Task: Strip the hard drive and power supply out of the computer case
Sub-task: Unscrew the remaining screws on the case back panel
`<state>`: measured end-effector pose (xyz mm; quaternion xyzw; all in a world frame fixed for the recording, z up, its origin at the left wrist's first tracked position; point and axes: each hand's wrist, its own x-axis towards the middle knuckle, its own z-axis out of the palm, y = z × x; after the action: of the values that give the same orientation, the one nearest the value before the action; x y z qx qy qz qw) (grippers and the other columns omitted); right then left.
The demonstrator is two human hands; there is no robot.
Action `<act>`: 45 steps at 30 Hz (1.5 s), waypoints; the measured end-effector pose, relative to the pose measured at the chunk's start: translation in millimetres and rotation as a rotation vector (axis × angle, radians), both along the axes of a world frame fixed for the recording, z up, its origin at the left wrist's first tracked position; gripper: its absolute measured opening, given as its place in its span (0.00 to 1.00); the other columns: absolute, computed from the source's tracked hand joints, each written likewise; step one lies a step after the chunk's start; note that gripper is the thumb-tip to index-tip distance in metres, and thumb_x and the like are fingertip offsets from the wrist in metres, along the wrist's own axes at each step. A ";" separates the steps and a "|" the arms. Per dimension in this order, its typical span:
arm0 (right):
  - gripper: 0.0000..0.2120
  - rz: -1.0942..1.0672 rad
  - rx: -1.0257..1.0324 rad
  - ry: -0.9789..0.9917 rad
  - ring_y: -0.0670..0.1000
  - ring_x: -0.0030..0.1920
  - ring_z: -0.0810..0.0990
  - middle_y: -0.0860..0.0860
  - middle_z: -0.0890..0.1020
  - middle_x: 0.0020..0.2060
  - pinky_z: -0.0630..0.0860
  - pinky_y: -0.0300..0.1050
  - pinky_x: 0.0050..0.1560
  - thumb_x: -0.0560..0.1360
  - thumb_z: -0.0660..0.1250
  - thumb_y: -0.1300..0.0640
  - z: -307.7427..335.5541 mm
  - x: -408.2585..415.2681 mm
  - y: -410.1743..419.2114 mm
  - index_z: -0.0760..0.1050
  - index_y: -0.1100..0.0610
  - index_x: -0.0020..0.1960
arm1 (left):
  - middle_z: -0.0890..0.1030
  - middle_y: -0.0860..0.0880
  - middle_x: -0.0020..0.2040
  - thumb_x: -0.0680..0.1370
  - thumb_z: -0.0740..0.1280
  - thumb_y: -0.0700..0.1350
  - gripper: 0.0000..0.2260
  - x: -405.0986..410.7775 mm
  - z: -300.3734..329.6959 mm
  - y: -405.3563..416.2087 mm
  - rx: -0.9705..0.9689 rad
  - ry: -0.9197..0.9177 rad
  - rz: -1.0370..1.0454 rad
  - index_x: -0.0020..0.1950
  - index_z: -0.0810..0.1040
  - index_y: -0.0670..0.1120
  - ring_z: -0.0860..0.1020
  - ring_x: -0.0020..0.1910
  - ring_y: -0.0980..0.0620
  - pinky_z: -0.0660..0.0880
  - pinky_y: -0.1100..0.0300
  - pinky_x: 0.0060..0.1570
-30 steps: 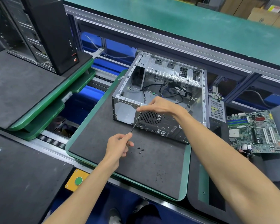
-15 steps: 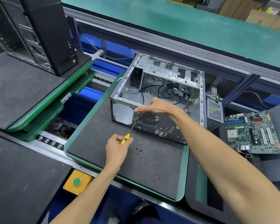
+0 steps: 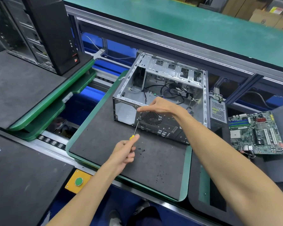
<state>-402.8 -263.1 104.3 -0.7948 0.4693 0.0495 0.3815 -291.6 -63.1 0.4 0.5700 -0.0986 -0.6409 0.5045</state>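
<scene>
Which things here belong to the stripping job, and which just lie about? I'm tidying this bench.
In the job:
computer case, open on the pad
screwdriver, gripped by the left hand, tip at the case's rear panel
right hand, resting on the case
loose screws

Lying about:
motherboard
power supply, already outside the case
black tower
green button

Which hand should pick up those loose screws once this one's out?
Probably the right hand: it only rests on the open metal computer case, while the left hand holds the yellow-handled screwdriver.
</scene>
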 end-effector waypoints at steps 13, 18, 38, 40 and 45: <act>0.37 -0.004 0.009 -0.013 0.48 0.23 0.54 0.45 0.56 0.22 0.54 0.46 0.32 0.62 0.72 0.25 -1.2 -0.1 -0.3 0.53 0.50 0.24 | 0.78 0.50 0.35 0.81 0.64 0.53 0.13 8.7 -4.4 4.3 0.028 0.507 0.038 0.48 0.75 0.43 0.60 0.20 0.59 0.53 0.68 0.14; 0.38 -0.005 0.002 -0.014 0.49 0.24 0.54 0.46 0.56 0.23 0.53 0.47 0.34 0.61 0.72 0.24 0.5 0.0 0.4 0.52 0.50 0.25 | 0.72 0.49 0.34 0.77 0.74 0.49 0.12 8.3 -1.0 1.5 0.015 0.146 0.073 0.44 0.75 0.44 0.59 0.23 0.56 0.53 0.65 0.17; 0.36 -0.013 0.000 -0.015 0.49 0.25 0.54 0.46 0.55 0.23 0.52 0.48 0.34 0.65 0.73 0.27 2.4 -0.9 2.5 0.54 0.50 0.24 | 0.69 0.52 0.29 0.74 0.75 0.52 0.16 3.0 -8.7 5.2 -0.071 -0.555 0.167 0.39 0.73 0.44 0.64 0.25 0.55 0.63 0.62 0.26; 0.36 -0.010 0.001 -0.008 0.49 0.24 0.54 0.46 0.56 0.23 0.53 0.47 0.34 0.64 0.72 0.26 2.2 -0.5 2.3 0.54 0.49 0.23 | 0.73 0.54 0.27 0.74 0.73 0.57 0.17 2.0 -11.3 8.8 -0.094 -0.776 0.132 0.37 0.76 0.46 0.66 0.26 0.58 0.64 0.63 0.29; 0.37 -0.011 -0.002 -0.010 0.49 0.24 0.54 0.45 0.55 0.23 0.53 0.47 0.32 0.64 0.72 0.26 1.2 -0.5 1.8 0.53 0.50 0.25 | 0.84 0.48 0.37 0.79 0.70 0.53 0.16 2.8 -12.0 6.0 -0.040 -0.251 0.111 0.45 0.82 0.40 0.62 0.23 0.56 0.57 0.65 0.20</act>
<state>-403.3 -261.3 105.6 -0.7929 0.4717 0.0431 0.3834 -288.8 -57.1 -11.6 0.6401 -0.1418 -0.5337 0.5342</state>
